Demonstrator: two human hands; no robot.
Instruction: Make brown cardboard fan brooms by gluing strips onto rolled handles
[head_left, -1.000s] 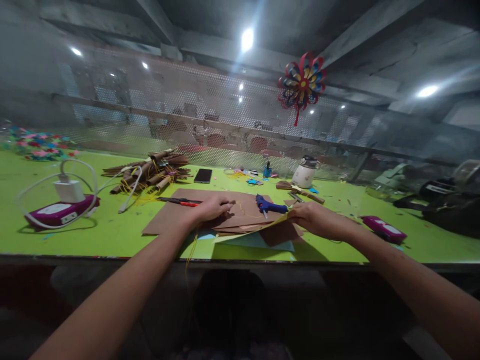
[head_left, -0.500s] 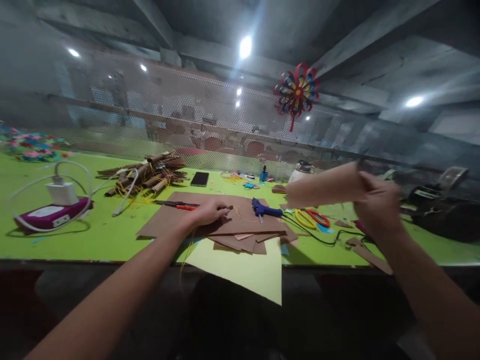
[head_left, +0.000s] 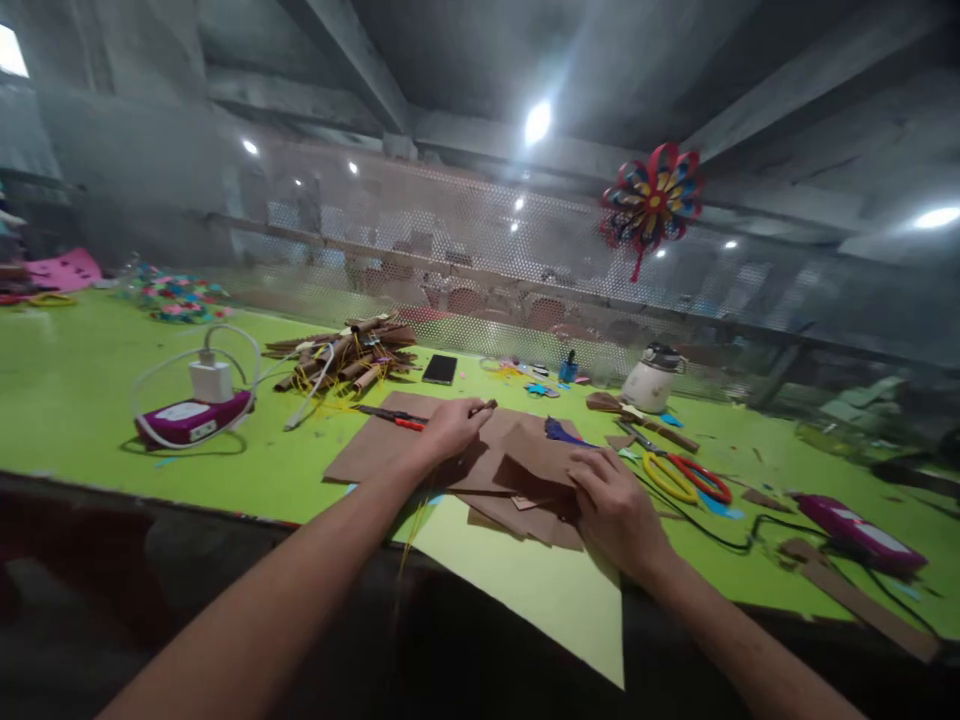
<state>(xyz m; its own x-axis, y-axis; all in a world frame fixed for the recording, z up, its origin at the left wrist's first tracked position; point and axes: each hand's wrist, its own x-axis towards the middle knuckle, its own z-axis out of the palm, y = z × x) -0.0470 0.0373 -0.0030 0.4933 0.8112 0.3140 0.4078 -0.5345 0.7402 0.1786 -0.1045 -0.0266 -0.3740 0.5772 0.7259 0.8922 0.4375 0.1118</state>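
My left hand (head_left: 455, 430) is over the brown paper sheets (head_left: 375, 445), its fingers pinched round a small dark brown piece (head_left: 486, 407). To its right, my right hand (head_left: 615, 500) grips the edge of a brown paper piece (head_left: 536, 455), which slants above the stack. Part of the blue glue gun (head_left: 562, 432) shows behind that piece. Pliers with red handles (head_left: 405, 422) lie just left of my left hand. A pale yellow sheet (head_left: 540, 590) hangs over the table's front edge.
Brown paper rolls with yellow strings (head_left: 360, 355) and a phone (head_left: 440, 369) lie behind. On the right are yellow-and-red scissors (head_left: 671, 475), a white kettle (head_left: 651, 382) and a purple power strip (head_left: 862, 530); another power strip (head_left: 195, 418) with cables stands left.
My right hand has come down and left, bringing the brown paper from the right side to over the stack. The view has shifted left.
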